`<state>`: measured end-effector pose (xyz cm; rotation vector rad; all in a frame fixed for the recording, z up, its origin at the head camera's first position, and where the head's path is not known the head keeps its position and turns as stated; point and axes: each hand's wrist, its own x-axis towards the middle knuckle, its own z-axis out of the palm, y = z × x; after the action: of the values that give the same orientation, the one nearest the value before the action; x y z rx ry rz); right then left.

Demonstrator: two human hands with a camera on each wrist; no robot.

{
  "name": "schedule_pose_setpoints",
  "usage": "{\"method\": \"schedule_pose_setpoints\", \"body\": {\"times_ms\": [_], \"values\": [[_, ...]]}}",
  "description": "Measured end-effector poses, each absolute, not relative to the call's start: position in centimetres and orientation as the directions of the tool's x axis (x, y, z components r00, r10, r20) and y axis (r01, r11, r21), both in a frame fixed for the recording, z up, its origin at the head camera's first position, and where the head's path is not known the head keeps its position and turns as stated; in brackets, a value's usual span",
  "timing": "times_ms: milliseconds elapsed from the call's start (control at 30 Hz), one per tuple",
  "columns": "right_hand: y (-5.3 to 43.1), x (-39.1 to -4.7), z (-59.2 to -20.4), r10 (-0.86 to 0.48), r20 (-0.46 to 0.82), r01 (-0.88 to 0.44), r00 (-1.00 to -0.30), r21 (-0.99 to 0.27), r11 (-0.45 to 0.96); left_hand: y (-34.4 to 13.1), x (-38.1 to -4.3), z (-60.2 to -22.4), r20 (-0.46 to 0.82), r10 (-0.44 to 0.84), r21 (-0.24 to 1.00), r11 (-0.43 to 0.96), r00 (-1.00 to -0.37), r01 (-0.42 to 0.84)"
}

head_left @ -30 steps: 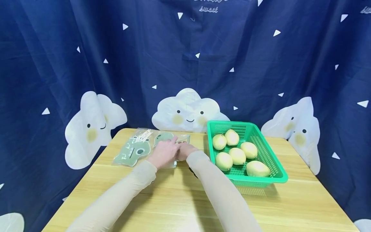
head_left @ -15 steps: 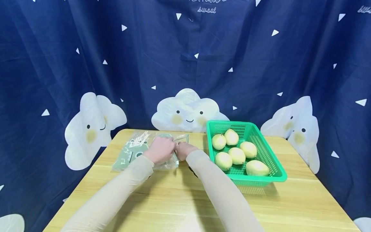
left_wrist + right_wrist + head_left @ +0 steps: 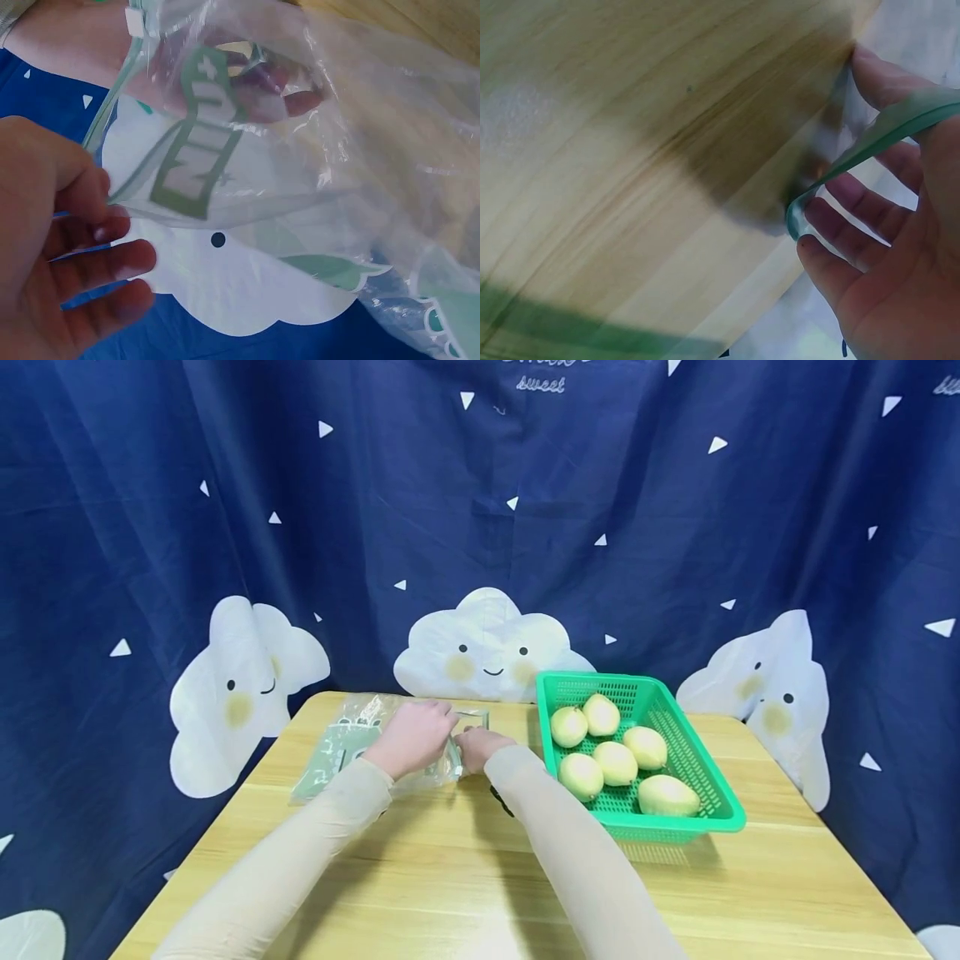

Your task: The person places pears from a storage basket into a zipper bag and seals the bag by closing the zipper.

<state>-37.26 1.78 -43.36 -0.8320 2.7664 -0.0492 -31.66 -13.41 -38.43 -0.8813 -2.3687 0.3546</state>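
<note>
A clear zip bag (image 3: 345,752) with a green printed cartoon face lies at the back left of the table. My left hand (image 3: 415,737) pinches its green-edged mouth between thumb and index finger, while the other fingers stay loosely bent. In the left wrist view, the lifted plastic of the bag (image 3: 285,165) carries green lettering, and a white slider (image 3: 135,22) sits on its edge. My right hand (image 3: 480,747) is at the mouth's other side. In the right wrist view, its spread, relaxed fingers (image 3: 862,206) lie along the green rim (image 3: 885,135), which crosses in front of the palm.
Right of the hands stands a green plastic basket (image 3: 712,777) with several pale yellow, pear-like fruits (image 3: 615,764) in it. The wooden table (image 3: 450,868) reaches back to a dark blue curtain (image 3: 480,527) printed with clouds.
My left hand has shifted slightly left and up with the bag's edge, and its extended finger has drawn in. The mouth's edge now stands raised; my right hand has barely moved.
</note>
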Motion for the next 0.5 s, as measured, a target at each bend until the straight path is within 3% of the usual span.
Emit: {"method": "schedule_pose_setpoints", "body": {"times_ms": [500], "values": [[2.4, -37.4, -43.3, -0.524, -0.260, -0.500, -0.811, -0.156, 0.852, -13.7, -33.4, -39.1, 0.313, 0.645, -0.366, 0.759, -0.698, 0.538]]}}
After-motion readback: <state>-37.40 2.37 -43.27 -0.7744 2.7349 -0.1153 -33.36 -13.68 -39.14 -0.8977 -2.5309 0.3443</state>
